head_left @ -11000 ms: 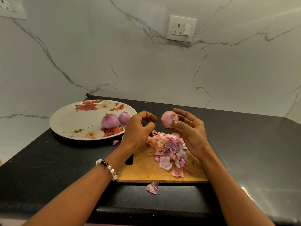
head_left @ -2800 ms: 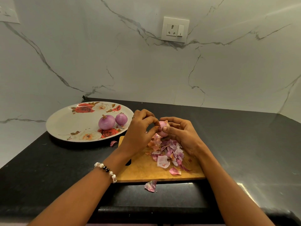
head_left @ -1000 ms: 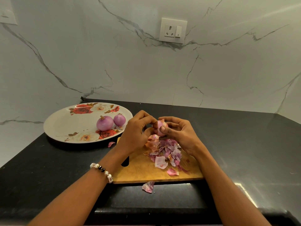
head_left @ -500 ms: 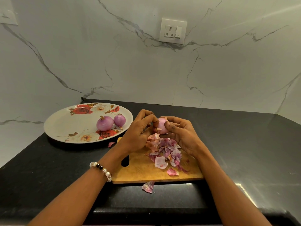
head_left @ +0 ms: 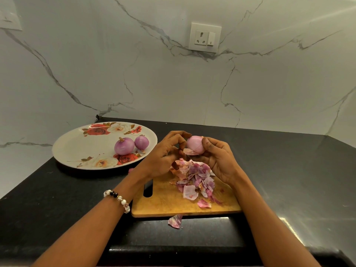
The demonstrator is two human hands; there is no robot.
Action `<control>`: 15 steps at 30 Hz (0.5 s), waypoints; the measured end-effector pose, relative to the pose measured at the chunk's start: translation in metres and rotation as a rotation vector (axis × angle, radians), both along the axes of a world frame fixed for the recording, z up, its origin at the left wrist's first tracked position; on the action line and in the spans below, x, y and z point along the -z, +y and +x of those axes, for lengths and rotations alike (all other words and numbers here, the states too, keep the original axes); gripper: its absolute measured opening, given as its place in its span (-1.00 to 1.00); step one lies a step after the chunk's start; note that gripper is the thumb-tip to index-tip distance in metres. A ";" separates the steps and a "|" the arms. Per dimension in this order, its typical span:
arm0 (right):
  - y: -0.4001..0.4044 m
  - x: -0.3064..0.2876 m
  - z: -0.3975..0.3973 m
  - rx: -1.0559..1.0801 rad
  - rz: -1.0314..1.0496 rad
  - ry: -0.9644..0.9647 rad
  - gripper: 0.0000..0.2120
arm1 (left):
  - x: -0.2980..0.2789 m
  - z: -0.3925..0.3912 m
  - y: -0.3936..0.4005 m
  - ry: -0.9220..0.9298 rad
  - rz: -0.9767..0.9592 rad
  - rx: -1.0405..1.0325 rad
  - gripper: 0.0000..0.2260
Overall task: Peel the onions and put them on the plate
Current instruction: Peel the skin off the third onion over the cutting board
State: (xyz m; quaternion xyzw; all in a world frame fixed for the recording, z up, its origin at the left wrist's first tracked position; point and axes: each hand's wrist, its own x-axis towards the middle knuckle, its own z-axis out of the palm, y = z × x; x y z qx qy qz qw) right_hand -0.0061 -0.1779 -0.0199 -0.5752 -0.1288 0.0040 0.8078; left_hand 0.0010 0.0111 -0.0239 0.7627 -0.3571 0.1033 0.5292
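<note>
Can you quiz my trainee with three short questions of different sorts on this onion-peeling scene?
1. True or false: the floral plate already holds two onions.
2. Multiple choice: the pile of peels lies on A) the plate, B) the wooden cutting board, C) the bare black counter.
3. Fill in: the right hand holds the onion while the left hand works at a loose flap of ____ at its base.

Key: 1 true; 2 B; 3 skin.
</note>
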 end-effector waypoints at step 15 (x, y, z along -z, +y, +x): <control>-0.005 -0.001 0.002 0.023 0.031 -0.037 -0.59 | -0.009 -0.011 0.001 0.283 -0.233 -0.037 -0.87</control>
